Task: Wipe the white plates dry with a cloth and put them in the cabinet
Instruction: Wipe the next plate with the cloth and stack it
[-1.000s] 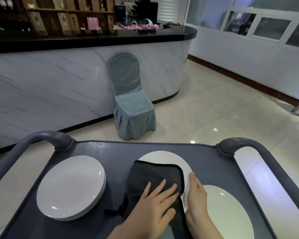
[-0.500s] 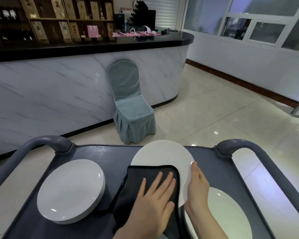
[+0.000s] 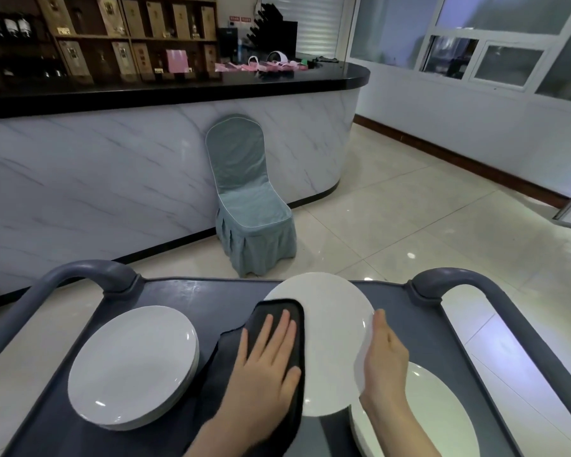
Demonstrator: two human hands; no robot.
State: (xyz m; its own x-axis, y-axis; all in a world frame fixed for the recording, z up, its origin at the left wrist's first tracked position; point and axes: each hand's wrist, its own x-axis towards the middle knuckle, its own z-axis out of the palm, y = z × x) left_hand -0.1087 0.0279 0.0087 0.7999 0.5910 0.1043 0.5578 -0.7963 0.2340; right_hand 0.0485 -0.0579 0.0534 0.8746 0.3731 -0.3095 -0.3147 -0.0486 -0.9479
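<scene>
A white plate is tilted up above the dark grey cart top. My right hand grips the plate's right rim. A dark cloth covers the plate's left part, and my left hand presses flat on it with straight fingers. A stack of white plates lies on the cart's left side. Another white plate lies at the right, partly under my right arm.
The cart has rounded grey handles at the far left and far right. A chair in a teal cover stands beyond the cart against a marble-fronted counter. Glossy tiled floor spreads to the right.
The held plate has tipped up and more of its face shows. My left hand has slid the cloth to the left part of the plate. The view has tilted slightly.
</scene>
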